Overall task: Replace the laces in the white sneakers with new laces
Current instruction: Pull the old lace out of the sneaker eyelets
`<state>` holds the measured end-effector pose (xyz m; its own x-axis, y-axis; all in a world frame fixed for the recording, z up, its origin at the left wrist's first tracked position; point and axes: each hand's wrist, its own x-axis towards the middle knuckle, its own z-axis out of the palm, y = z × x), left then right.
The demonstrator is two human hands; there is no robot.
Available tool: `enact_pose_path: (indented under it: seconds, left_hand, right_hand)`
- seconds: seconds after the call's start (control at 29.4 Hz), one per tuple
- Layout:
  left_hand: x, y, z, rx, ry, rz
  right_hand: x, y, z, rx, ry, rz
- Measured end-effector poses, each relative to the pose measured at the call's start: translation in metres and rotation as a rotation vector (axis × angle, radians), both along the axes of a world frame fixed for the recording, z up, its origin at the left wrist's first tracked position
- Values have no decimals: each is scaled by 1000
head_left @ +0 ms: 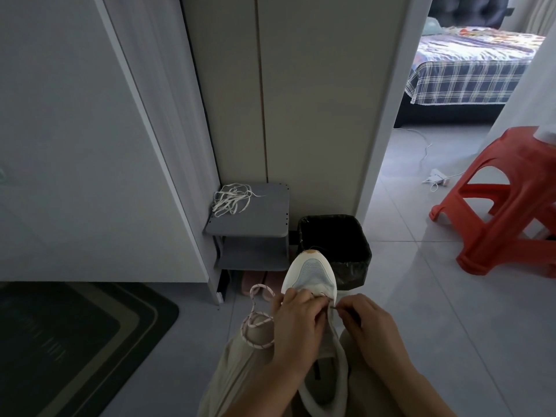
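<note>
A white sneaker lies on my lap, toe pointing away from me. My left hand covers its eyelet area, fingers curled on the upper and a speckled pink-white lace. That lace loops out to the left over my knee. My right hand pinches the lace end at the sneaker's right eyelets. A pile of flat white laces sits on a small grey shelf ahead.
A black lined bin stands just beyond the sneaker's toe. A red plastic stool is at the right. Pink slippers lie under the shelf. A dark mat covers the floor at the left. White cabinet doors rise ahead.
</note>
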<state>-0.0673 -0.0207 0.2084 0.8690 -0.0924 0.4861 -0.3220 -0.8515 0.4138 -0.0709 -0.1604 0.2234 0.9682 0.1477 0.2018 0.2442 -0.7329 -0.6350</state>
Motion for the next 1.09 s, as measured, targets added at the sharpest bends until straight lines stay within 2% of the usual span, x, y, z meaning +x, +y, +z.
enact_pose_path:
  seconds: [0.07,0.1,0.14,0.2,0.31,0.41,0.48,0.61,0.71,0.82,0.88,0.92,1.09]
  left_hand:
    - [-1,1,-1,-45,38,-6]
    - [-1,1,-2,-62,44,-4]
    - [-1,1,-1,-69,44,-4]
    - [-1,0,0,-67,32,-9]
    - [1,0,-1,-67,9,-18]
    - [3,3,-3,-37,-14,-31]
    - [3,3,-2,-4,-23,-35]
    - [0,2,-3,-4,-25,-24]
    - [-2,2,-5,-32,-18,-16]
    - [-3,1,-2,-66,-15,-10]
    - [-3,1,-2,-79,-18,-16]
    - [-3,1,-2,-71,-23,-17]
    - [-4,6,-2,-2,-29,-21]
  right_hand:
    - [1,1,-4,-65,-95,27]
    - [0,2,-1,-43,-76,22]
    - [0,3,2,26,-42,-4]
    - [0,3,6,184,143,-25]
    - [6,1,8,170,303,-28]
    - [6,-1,9,186,312,-23]
    - [3,-3,5,183,243,8]
    - [0,-5,4,-61,-91,109]
    - [5,-5,3,-162,-213,176]
    - [4,4,5,-3,-24,57]
    - [2,5,6,155,238,25]
    - [3,5,7,215,303,5]
    - [4,0,14,340,381,25]
